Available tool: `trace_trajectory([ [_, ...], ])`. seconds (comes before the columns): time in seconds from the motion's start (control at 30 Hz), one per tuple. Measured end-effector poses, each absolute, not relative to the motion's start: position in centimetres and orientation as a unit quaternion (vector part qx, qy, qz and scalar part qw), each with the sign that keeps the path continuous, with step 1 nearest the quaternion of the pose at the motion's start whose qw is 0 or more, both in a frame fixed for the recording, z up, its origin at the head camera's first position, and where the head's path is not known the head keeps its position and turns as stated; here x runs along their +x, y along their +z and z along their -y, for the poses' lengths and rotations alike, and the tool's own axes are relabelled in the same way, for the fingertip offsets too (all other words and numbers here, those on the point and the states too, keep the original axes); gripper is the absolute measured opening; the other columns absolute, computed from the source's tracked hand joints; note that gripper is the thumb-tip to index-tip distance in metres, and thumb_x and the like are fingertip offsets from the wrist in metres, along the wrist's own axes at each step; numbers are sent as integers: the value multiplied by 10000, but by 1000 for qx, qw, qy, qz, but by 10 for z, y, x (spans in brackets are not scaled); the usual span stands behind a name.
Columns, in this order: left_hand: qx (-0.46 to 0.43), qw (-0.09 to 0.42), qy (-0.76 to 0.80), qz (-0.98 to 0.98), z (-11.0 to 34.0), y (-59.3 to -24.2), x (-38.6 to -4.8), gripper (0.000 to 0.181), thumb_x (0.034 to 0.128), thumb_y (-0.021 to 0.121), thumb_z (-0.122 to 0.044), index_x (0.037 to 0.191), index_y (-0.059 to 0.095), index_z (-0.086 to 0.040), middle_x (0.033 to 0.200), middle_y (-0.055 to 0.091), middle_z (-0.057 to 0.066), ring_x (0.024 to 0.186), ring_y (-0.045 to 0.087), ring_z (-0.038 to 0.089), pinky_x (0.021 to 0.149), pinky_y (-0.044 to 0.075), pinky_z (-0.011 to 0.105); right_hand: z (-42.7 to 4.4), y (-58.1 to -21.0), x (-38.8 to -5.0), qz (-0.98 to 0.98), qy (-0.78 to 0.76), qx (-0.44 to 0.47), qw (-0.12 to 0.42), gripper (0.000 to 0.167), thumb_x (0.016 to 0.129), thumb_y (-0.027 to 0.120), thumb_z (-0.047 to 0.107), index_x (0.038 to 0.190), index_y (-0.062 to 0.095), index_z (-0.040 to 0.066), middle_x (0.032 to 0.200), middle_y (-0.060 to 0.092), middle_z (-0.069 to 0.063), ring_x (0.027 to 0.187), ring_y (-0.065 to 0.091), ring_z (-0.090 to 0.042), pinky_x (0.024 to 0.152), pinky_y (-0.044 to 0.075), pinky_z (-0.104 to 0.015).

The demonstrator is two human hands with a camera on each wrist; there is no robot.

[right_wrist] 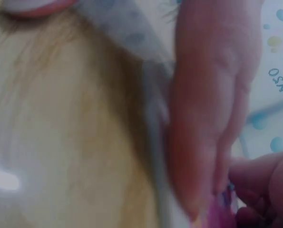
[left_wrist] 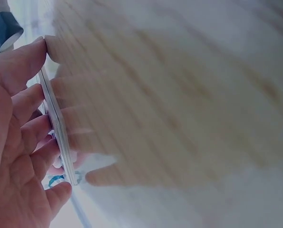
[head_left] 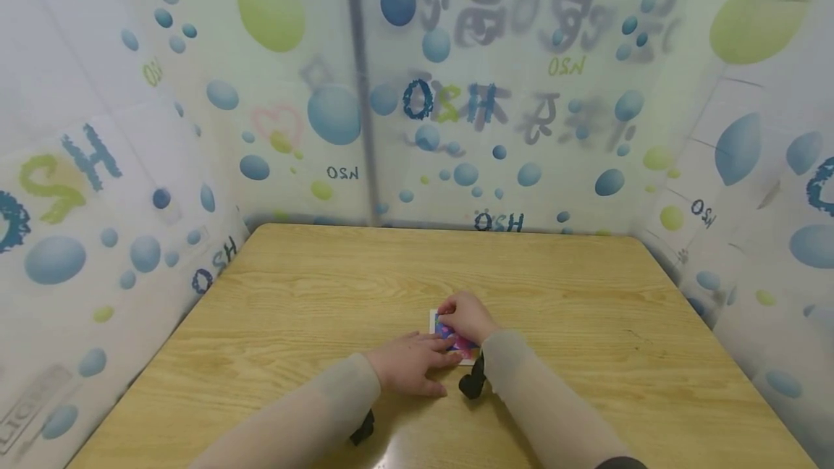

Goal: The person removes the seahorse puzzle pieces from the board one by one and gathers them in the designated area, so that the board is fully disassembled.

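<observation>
A small card-like stack (head_left: 462,355) with a white border and a blue and pink picture lies on the wooden table; the left wrist view shows its layered edge (left_wrist: 60,128). My left hand (head_left: 413,364) rests flat across its lower left part, fingers extended; it also appears in the left wrist view (left_wrist: 20,137). My right hand (head_left: 468,317) is over its upper part, thumb and bent fingers pinching near the upper left edge. In the right wrist view, bent fingers of the right hand (right_wrist: 269,185) are beside the pink surface, which is partly hidden.
The wooden table (head_left: 313,273) extends around both hands. White curtains (head_left: 430,187) with blue and green spots hang behind it and on both sides. Black straps (head_left: 472,382) are at the wrists.
</observation>
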State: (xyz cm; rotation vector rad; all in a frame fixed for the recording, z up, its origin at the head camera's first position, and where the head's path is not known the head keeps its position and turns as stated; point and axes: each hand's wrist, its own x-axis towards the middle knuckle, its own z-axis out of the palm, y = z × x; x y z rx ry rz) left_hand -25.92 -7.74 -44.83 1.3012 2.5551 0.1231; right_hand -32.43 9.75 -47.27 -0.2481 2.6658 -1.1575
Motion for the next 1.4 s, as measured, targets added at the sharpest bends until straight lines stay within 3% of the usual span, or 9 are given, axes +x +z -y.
trace_trajectory([
  [0.37, 450, 125, 34, -884, 76, -451, -260, 642, 923, 550, -524, 1484, 386, -259, 1558, 278, 29, 1425, 259, 189, 1124, 287, 450, -99, -474, -325, -903, -398, -106, 121, 113, 900, 675, 134, 1002, 677, 85, 926, 601, -36, 819, 569, -176, 755, 512, -331],
  [0.57, 454, 115, 32, -883, 75, -450, -259, 636, 918, 573, -496, 1472, 411, -228, 1545, 306, 60, 1415, 286, 204, 1134, 274, 415, -98, -472, -325, -906, -390, -100, 132, 71, 895, 685, 123, 955, 662, 92, 923, 594, -31, 827, 549, -183, 768, 494, -333],
  [0.73, 456, 111, 29, -883, 74, -449, -259, 628, 912, 591, -480, 1461, 431, -220, 1540, 320, 64, 1404, 306, 207, 1139, 265, 368, -98, -472, -325, -912, -382, -105, 110, 130, 883, 699, 139, 1003, 662, 104, 951, 583, -31, 868, 540, -190, 817, 482, -376],
  [0.87, 456, 112, 26, -882, 75, -449, -259, 630, 915, 583, -485, 1466, 420, -228, 1546, 307, 57, 1408, 298, 205, 1141, 259, 358, -101, -474, -325, -919, -367, -111, 91, 86, 871, 718, 175, 949, 702, 143, 965, 583, -12, 881, 538, -181, 848, 474, -395],
  [1.07, 453, 115, 24, -884, 75, -449, -258, 629, 914, 578, -495, 1468, 415, -246, 1547, 305, 39, 1410, 294, 202, 1126, 287, 435, -103, -475, -326, -928, -344, -120, 83, 45, 861, 730, 192, 899, 735, 167, 966, 569, -6, 873, 529, -175, 854, 466, -394],
  [1.2, 445, 125, 28, -886, 75, -448, -258, 632, 912, 579, -501, 1471, 407, -260, 1554, 291, 26, 1416, 282, 205, 1111, 295, 493, -100, -471, -327, -923, -355, -114, 100, 81, 860, 728, 162, 933, 717, 129, 997, 554, -32, 894, 524, -190, 863, 467, -403],
  [1.4, 443, 125, 32, -887, 75, -449, -259, 633, 913, 568, -519, 1472, 403, -272, 1556, 286, 19, 1416, 283, 205, 1115, 290, 489, -98, -467, -327, -915, -369, -104, 124, 153, 840, 737, 124, 976, 686, 75, 977, 586, -40, 871, 544, -187, 829, 480, -375],
])
